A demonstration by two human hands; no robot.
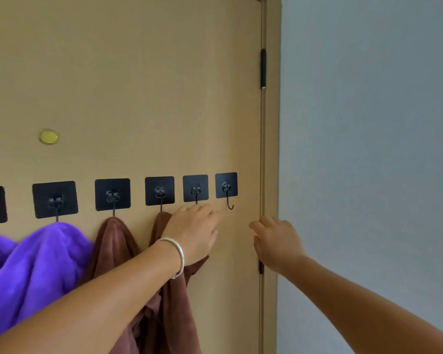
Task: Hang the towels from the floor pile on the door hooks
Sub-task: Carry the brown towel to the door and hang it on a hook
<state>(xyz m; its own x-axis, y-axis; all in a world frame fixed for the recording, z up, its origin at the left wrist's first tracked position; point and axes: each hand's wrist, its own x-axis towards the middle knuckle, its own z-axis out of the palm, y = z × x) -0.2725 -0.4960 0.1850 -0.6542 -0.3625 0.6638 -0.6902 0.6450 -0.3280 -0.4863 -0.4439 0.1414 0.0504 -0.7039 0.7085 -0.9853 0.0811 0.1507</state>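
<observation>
Six black square adhesive hooks (pixel 159 190) line the tan door (pixel 138 85). A fluffy purple towel (pixel 31 267) and plush brown towels (pixel 113 249) hang there. My left hand (pixel 192 233) grips brown cloth below the fifth hook; my right hand (pixel 276 241) hangs relaxed, holding nothing.

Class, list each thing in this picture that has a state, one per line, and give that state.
Purple towel: hung on a hook.
Brown towels: hung on hooks.
Rightmost hook: bare.
Left hand: at the brown towel under the fifth hook, grip unclear.
Right hand: open, holds nothing.
Door: closed.
</observation>
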